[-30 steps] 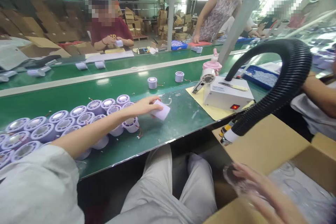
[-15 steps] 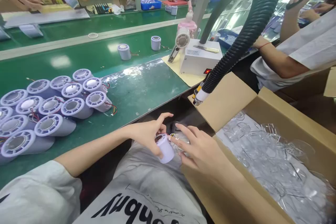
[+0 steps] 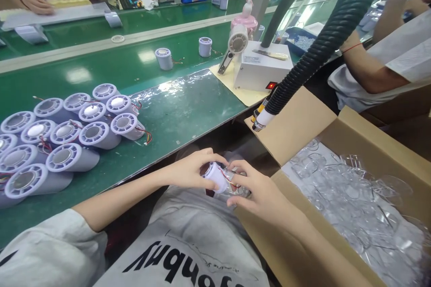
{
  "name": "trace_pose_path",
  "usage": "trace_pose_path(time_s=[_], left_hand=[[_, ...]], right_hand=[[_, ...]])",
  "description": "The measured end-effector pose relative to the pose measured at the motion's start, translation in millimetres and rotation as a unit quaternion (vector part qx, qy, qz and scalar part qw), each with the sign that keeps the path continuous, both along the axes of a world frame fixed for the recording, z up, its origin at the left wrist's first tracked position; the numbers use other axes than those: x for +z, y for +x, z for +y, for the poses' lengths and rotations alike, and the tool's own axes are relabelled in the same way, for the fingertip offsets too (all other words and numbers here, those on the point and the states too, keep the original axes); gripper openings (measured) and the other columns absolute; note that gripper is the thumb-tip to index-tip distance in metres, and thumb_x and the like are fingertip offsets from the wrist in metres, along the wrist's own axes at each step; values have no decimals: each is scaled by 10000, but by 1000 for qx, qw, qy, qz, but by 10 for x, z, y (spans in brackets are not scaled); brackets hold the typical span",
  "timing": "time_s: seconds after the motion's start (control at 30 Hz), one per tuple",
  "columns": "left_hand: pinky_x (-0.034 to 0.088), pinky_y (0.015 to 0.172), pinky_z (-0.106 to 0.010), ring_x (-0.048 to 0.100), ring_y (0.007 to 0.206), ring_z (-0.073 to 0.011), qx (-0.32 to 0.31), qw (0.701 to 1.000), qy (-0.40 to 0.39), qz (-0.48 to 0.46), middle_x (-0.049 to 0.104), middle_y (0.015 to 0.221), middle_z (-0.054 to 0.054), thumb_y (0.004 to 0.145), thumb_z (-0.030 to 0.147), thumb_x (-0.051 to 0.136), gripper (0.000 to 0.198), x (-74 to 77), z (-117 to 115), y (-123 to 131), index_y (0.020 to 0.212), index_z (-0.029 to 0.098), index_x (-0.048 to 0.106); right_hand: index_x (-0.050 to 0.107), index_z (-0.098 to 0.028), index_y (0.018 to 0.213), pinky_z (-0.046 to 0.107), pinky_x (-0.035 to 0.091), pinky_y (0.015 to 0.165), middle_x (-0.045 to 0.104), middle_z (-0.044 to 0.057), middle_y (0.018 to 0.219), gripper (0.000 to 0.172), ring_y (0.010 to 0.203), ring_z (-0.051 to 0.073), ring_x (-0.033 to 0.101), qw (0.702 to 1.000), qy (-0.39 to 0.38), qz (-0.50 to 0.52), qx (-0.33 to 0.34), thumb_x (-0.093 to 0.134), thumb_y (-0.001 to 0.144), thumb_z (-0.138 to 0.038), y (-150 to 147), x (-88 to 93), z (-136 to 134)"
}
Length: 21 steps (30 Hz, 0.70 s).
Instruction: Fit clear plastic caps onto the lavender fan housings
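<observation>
My left hand (image 3: 190,170) is wrapped round a small lavender cylindrical housing (image 3: 217,178), which lies tilted above my lap. Red and yellow wires run along its side toward my right hand. Curled fingers of my right hand (image 3: 257,186) grip a clear plastic piece (image 3: 244,192) against the housing's right end. How far the two parts overlap is hidden by my fingers. Similar lavender housings (image 3: 72,157) with round metallic centres and loose wires stand grouped on the green bench (image 3: 175,112) at the left.
At my right, an open cardboard box (image 3: 367,132) contains many clear plastic pieces (image 3: 350,202). A black corrugated hose (image 3: 313,49) hangs over its near flap. A white box-shaped device (image 3: 262,69), a handheld fan (image 3: 235,45) and a pink item (image 3: 247,18) stand behind. Other people work across and right.
The housing has tipped from fairly upright to lying over, and my right hand has closed in on the clear piece beside it. The view has shifted slightly.
</observation>
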<state>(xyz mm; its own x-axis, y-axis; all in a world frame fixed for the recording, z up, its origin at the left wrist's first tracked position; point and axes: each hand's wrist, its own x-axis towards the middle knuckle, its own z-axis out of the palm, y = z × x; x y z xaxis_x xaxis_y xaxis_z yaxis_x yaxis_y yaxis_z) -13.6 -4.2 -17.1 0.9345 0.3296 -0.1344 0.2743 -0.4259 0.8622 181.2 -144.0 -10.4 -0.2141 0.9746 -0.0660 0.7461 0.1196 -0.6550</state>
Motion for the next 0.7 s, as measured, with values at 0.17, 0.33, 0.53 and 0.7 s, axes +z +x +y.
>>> trace_pose_path(time_s=[0.17, 0.33, 0.53, 0.7], left_hand=[[513, 873, -359, 586, 1024, -222, 74, 992, -22, -97, 567, 1100, -84, 677, 491, 810, 546, -156, -102, -5, 1140, 227, 688], [394, 1096, -503, 477, 1332, -339, 51, 992, -12, -118, 432, 1500, -162, 618, 420, 866, 732, -275, -166, 8, 1286, 247, 623], [563, 853, -339, 689, 995, -231, 99, 959, -240, -110, 688, 1191, -128, 694, 318, 825, 676, -217, -227, 8, 1311, 177, 587], [566, 820, -337, 692, 980, -234, 103, 932, -331, -104, 679, 1195, -132, 702, 353, 822, 744, -200, -245, -12, 1369, 197, 533]], right_hand=[[629, -189, 626, 316, 476, 773, 584, 72, 1121, 368, 1006, 225, 596, 954, -64, 247, -157, 558, 940, -368, -27, -8, 5], [546, -192, 454, 341, 476, 832, 677, 64, 997, 401, 1004, 254, 633, 889, -66, 375, -253, 735, 784, -321, 21, -105, 29], [758, -274, 954, 429, 504, 978, 618, 47, 1325, 216, 1226, 311, 568, 918, -14, 359, -166, 817, 746, -266, 35, -129, -42], [656, -271, 1196, 465, 480, 1048, 576, 60, 1388, 382, 1233, 297, 572, 959, 53, 247, -130, 759, 830, -229, 6, -169, -168]])
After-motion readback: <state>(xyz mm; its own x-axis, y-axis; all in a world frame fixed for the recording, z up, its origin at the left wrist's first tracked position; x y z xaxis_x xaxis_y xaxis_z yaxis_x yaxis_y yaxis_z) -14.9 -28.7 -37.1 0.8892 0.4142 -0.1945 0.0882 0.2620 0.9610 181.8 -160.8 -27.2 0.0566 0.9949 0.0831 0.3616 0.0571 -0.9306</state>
